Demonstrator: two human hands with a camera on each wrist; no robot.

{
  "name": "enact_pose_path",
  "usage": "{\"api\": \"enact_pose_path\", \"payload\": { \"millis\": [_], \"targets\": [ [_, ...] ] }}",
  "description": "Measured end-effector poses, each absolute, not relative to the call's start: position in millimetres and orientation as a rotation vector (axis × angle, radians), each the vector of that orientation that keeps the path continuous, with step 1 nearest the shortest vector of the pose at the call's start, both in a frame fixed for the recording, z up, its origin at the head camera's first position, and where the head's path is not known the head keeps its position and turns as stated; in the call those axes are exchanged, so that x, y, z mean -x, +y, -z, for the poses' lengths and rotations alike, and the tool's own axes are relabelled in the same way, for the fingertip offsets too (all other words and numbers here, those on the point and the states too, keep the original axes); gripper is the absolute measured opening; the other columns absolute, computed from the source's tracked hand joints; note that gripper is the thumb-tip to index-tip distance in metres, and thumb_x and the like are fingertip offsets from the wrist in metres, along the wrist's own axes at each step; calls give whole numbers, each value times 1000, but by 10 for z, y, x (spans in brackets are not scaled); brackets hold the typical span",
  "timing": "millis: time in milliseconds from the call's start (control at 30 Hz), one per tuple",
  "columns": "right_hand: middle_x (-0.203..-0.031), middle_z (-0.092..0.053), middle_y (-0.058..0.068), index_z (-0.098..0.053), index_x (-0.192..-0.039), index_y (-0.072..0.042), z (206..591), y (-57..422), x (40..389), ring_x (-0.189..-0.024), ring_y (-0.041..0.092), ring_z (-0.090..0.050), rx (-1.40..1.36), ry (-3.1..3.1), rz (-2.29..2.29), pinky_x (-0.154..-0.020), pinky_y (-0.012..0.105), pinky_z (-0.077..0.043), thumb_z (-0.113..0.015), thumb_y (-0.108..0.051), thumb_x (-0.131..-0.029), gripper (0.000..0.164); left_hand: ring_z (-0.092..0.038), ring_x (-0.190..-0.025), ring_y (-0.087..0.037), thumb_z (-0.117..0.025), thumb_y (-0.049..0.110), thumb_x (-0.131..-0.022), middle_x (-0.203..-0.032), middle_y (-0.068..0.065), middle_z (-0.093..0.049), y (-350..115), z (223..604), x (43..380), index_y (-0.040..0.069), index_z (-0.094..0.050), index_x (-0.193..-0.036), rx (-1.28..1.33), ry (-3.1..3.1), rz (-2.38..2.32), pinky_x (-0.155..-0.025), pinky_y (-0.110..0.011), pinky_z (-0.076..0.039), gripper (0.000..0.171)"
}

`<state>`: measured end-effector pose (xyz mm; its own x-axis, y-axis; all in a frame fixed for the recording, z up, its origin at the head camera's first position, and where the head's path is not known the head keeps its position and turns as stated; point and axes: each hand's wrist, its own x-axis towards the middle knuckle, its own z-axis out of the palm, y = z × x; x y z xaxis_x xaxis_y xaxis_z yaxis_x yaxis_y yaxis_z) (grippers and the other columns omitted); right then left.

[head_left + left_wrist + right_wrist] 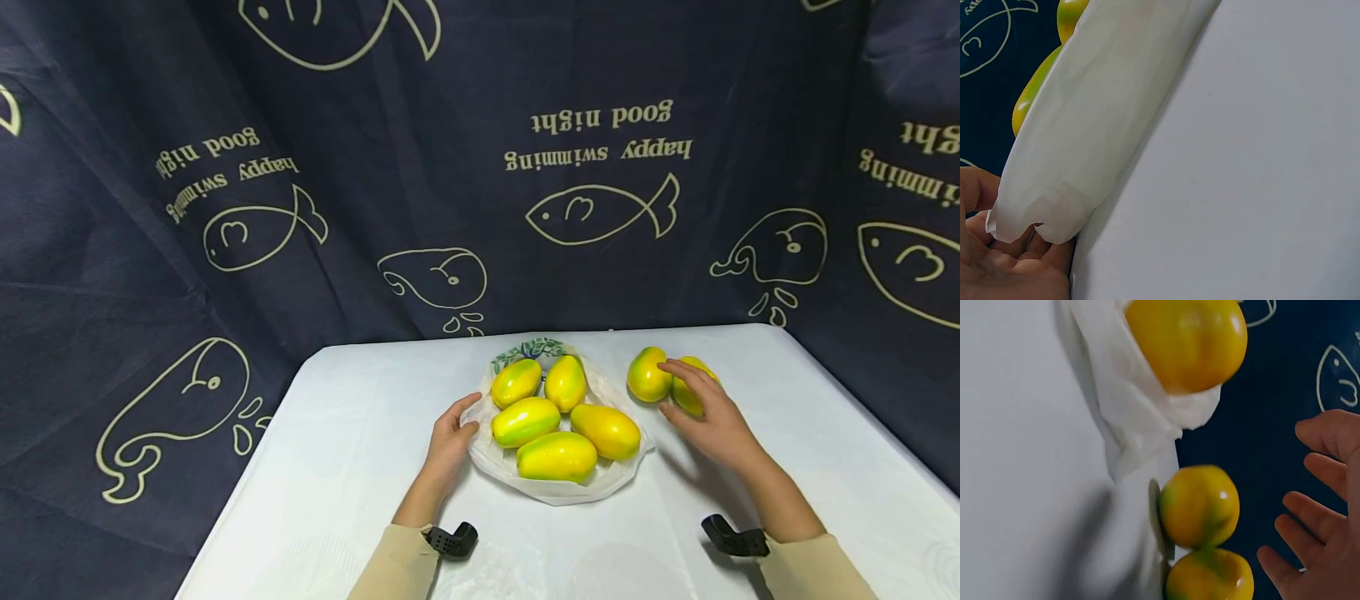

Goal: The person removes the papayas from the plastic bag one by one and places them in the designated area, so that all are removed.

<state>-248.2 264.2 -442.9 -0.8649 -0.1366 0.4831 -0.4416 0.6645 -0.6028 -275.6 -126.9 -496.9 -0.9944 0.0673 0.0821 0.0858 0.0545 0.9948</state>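
A thin white bag (555, 493) with a leafy tree print lies spread on the table. Several yellow-green mangoes (557, 457) rest on and within it. My left hand (448, 437) is at the bag's left side, its edge between thumb and curled fingers; in the left wrist view the bag (1091, 119) partly covers those fingers. Two more mangoes (648, 375) sit side by side right of the bag. Over the right one hovers my right hand (712, 425), fingers spread and nothing in it. The right wrist view shows it apart from both mangoes (1200, 506).
The white table (337, 467) has its far edge against a dark blue curtain (420, 150) printed with fish and whales. Black straps (452, 542) sit on both wrists, over beige sleeves.
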Motion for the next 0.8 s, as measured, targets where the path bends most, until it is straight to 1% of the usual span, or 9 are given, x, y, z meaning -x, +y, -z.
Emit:
{"api": "enact_pose_path", "payload": {
  "millis": [67,100,167,233,300,400,467,667,800],
  "targets": [
    [-148,-45,23,-51,-142,-10,4420,2597,2464,-137,48,-37,-472,-2510,-1062,-107,74,-30,-71,-10,-87,58,-29,-151,-31,-49,0,-94,-157,-13,-43,-1271,4972,2756,8,-54,-142,160,-2269,2148,-126,-52,-21,49],
    [-149,-46,21,-51,-142,-11,4417,2577,2454,-137,48,-38,-474,-2526,-1060,-112,65,-34,-71,-11,-88,58,-30,-151,-31,-49,0,-94,-157,-13,-43,-1272,4974,2756,8,-54,-142,158,-2269,2150,-126,-52,-21,49],
    [-150,-45,19,-52,-142,-13,4418,2540,2432,-137,47,-39,-488,-2539,-1070,-119,39,-36,-72,-13,-89,57,-30,-151,-31,-49,0,-94,-157,-13,-43,-1271,4978,2761,8,-54,-142,153,-2266,2153,-126,-52,-21,49],
    [-150,-46,18,-52,-142,-13,4424,2503,2413,-136,41,-42,-504,-2553,-1062,-116,32,-41,-72,-15,-90,56,-30,-151,-31,-49,1,-94,-157,-12,-43,-1271,4979,2762,9,-54,-142,149,-2268,2152,-126,-52,-21,49],
    [-149,-47,16,-53,-141,-12,4441,2481,2407,-138,20,-43,-524,-2559,-1049,-107,11,-41,-72,-17,-90,55,-30,-151,-31,-49,1,-95,-157,-12,-43,-1271,4976,2761,9,-54,-142,149,-2269,2151,-125,-52,-22,49],
    [-148,-50,14,-52,-142,-10,4468,2454,2409,-133,-8,-37,-565,-2571,-1057,-103,19,-48,-72,-19,-91,55,-31,-151,-31,-49,1,-95,-157,-13,-43,-1269,4962,2755,9,-53,-143,156,-2273,2148,-125,-51,-23,49],
    [-147,-52,11,-51,-143,-11,4486,2437,2414,-128,-21,-32,-589,-2582,-1065,-98,10,-44,-72,-21,-92,56,-31,-151,-31,-49,0,-95,-156,-13,-43,-1268,4953,2751,8,-53,-143,157,-2273,2147,-125,-51,-24,49],
    [-148,-52,6,-48,-146,-19,4500,2333,2391,-131,-8,-39,-630,-2652,-1075,-102,41,-52,-72,-30,-92,60,-32,-150,-31,-49,1,-94,-156,-13,-44,-1265,4947,2743,8,-53,-143,151,-2273,2144,-125,-51,-24,49],
    [-147,-53,3,-49,-146,-20,4489,2267,2378,-133,1,-42,-657,-2671,-1098,-101,50,-51,-74,-33,-89,63,-32,-150,-31,-50,1,-94,-156,-13,-44,-1263,4954,2743,8,-53,-143,154,-2266,2152,-125,-51,-24,49]
  ]
}}
